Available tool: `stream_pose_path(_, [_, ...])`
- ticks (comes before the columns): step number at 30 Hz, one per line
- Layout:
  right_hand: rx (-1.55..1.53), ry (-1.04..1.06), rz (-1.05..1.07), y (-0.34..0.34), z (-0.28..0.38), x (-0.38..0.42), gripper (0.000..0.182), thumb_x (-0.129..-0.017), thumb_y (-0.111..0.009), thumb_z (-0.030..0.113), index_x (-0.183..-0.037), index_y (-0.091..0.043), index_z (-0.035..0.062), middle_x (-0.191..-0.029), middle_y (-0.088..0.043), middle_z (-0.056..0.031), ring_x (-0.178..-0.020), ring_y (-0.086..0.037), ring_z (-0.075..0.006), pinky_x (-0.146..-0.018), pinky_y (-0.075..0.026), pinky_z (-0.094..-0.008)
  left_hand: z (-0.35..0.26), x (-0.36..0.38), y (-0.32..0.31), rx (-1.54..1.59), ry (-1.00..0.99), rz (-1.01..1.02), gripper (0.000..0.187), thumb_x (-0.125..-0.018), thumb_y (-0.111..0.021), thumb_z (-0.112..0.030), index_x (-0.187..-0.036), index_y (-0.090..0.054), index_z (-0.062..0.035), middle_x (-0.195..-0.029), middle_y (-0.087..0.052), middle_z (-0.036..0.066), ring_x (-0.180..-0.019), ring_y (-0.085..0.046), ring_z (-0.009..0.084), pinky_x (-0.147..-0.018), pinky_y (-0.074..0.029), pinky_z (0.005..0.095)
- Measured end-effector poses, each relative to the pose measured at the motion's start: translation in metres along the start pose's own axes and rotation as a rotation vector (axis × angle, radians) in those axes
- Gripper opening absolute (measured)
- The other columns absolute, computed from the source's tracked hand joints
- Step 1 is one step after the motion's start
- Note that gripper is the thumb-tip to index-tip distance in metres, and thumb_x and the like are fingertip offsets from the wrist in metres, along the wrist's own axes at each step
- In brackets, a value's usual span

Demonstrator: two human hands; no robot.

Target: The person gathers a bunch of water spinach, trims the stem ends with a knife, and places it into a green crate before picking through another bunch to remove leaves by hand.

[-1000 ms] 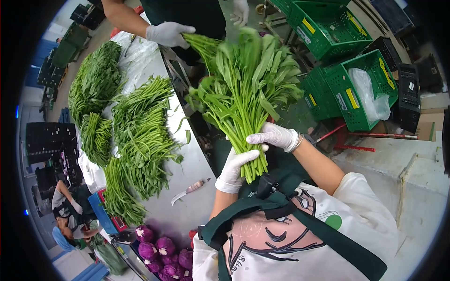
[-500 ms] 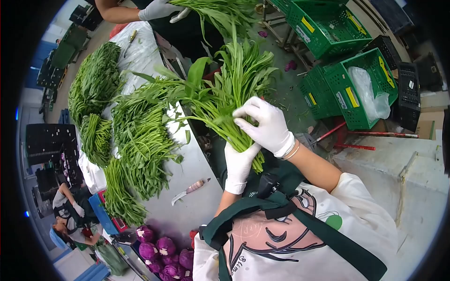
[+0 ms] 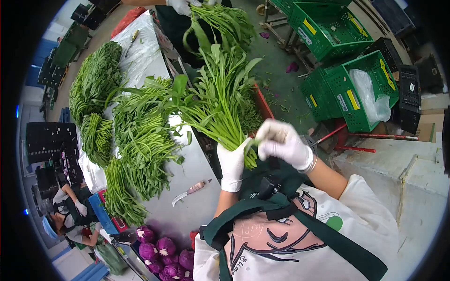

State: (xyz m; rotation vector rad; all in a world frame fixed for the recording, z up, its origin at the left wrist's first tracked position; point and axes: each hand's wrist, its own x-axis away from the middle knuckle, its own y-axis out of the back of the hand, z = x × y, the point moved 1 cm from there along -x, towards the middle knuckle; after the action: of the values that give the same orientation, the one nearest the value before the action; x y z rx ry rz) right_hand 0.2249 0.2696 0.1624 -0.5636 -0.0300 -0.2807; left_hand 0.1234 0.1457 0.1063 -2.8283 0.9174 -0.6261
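My left hand (image 3: 231,164), in a white glove, is wrapped round the lower stems of a bunch of water spinach (image 3: 218,105). The leaves fan out away from me, and the stem ends poke out below the grip. Just right of those stems, my right hand (image 3: 285,146), also gloved, has its fingers pinched together. A small green piece of leaf (image 3: 254,142) shows at its fingertips, slightly blurred. Left of the bunch, loose water spinach (image 3: 143,136) lies heaped on the metal table (image 3: 193,161). A knife (image 3: 190,191) rests there, its blade pointing left.
More greens (image 3: 96,77) are piled at the table's far left. Purple cabbages (image 3: 165,247) sit at its near end. Across from me a co-worker's gloved hands (image 3: 185,5) hold another bunch. Green crates (image 3: 361,93) stand to the right, and a red container (image 3: 264,102) is behind the bunch.
My right hand has moved off the stems, down and to the right. The bunch and my left hand have shifted slightly left. The co-worker's hands have moved up in view.
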Motion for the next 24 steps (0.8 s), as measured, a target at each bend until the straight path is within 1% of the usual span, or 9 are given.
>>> stream_pose_path(2, [0.603,0.171,-0.227,0.009,0.004,-0.022,0.029,-0.079,-0.072,0.011,-0.104,-0.059,0.0052,-0.082,-0.058,0.0017,-0.072,-0.054,-0.0062,-0.066,-0.042,-0.0199,-0.001,0.004,-0.008,-0.004,-0.048,-0.003,0.036,-0.073,-0.072,-0.001,-0.105,-0.054,0.0000,-0.094,-0.061,0.004,-0.083,-0.059,0.0120,-0.076,-0.048,0.0255])
stream_pose_path(4, [0.906,0.307,-0.226,0.010,0.004,-0.040,0.051,-0.071,-0.078,0.019,-0.117,-0.059,0.0070,-0.085,-0.055,-0.0016,-0.074,-0.052,-0.0103,-0.067,-0.043,-0.0243,-0.001,0.007,-0.014,-0.029,-0.086,-0.005,0.039,-0.073,-0.071,-0.001,-0.107,-0.052,0.0005,-0.099,-0.061,0.005,-0.089,-0.059,0.0126,-0.080,-0.048,0.0265])
stream_pose_path(6, [1.086,0.483,-0.228,0.003,0.002,-0.054,0.050,-0.070,-0.076,0.025,-0.116,-0.060,0.0101,-0.082,-0.052,-0.0061,-0.077,-0.054,-0.0222,-0.069,-0.046,-0.0297,0.001,0.008,-0.015,-0.091,-0.094,0.004,0.040,-0.073,-0.071,-0.001,-0.108,-0.052,0.0005,-0.102,-0.061,0.006,-0.090,-0.059,0.0126,-0.081,-0.047,0.0268])
stream_pose_path(7, [1.138,0.526,-0.259,0.006,-0.004,-0.058,0.039,-0.070,-0.076,0.021,-0.106,-0.066,0.0102,-0.086,-0.055,-0.0071,-0.080,-0.055,-0.0240,-0.072,-0.046,-0.0319,0.002,0.009,-0.015,-0.103,-0.123,0.011,0.039,-0.073,-0.072,-0.002,-0.107,-0.052,0.0002,-0.102,-0.061,0.006,-0.090,-0.059,0.0127,-0.081,-0.047,0.0266])
stream_pose_path(11, [0.903,0.621,-0.372,0.005,-0.011,-0.054,0.022,-0.067,-0.076,0.011,-0.088,-0.071,0.0091,-0.095,-0.061,-0.0057,-0.085,-0.057,-0.0231,-0.076,-0.046,-0.0323,-0.001,0.010,-0.016,-0.092,-0.122,0.023,0.040,-0.073,-0.072,-0.003,-0.108,-0.052,0.0004,-0.101,-0.061,0.006,-0.090,-0.059,0.0126,-0.080,-0.048,0.0266])
stream_pose_path(14, [1.041,0.751,-0.392,0.005,-0.020,-0.042,0.023,-0.066,-0.077,0.011,-0.088,-0.070,0.0086,-0.099,-0.064,-0.0054,-0.085,-0.057,-0.0228,-0.077,-0.046,-0.0322,-0.002,0.009,-0.017,-0.071,-0.125,0.009,0.041,-0.073,-0.071,-0.002,-0.109,-0.052,0.0005,-0.102,-0.061,0.006,-0.090,-0.059,0.0124,-0.081,-0.047,0.0264])
stream_pose_path(16, [1.049,0.720,-0.294,0.002,-0.025,-0.036,0.020,-0.066,-0.076,0.009,-0.086,-0.070,0.0087,-0.101,-0.066,-0.0040,-0.089,-0.057,-0.0219,-0.078,-0.046,-0.0314,0.002,0.008,-0.016,-0.062,-0.150,0.013,0.041,-0.074,-0.071,-0.002,-0.110,-0.051,0.0008,-0.104,-0.061,0.007,-0.091,-0.059,0.0127,-0.081,-0.047,0.0264])
stream_pose_path(22, [0.581,0.420,-0.332,0.003,-0.037,-0.018,0.016,-0.070,-0.076,0.008,-0.085,-0.070,0.0048,-0.094,-0.067,-0.0063,-0.086,-0.060,-0.0220,-0.078,-0.047,-0.0315,0.005,0.007,-0.011,-0.050,-0.101,0.030,0.042,-0.072,-0.071,0.000,-0.109,-0.051,0.0014,-0.103,-0.061,0.007,-0.091,-0.059,0.0132,-0.082,-0.047,0.0268])
stream_pose_path(24, [0.835,0.495,-0.151,0.001,-0.037,-0.008,0.019,-0.071,-0.075,0.009,-0.088,-0.069,0.0047,-0.089,-0.066,-0.0060,-0.084,-0.060,-0.0219,-0.078,-0.047,-0.0311,0.009,0.004,-0.009,-0.080,-0.167,-0.022,0.039,-0.071,-0.071,0.000,-0.106,-0.052,0.0011,-0.098,-0.061,0.007,-0.087,-0.059,0.0135,-0.079,-0.048,0.0268])
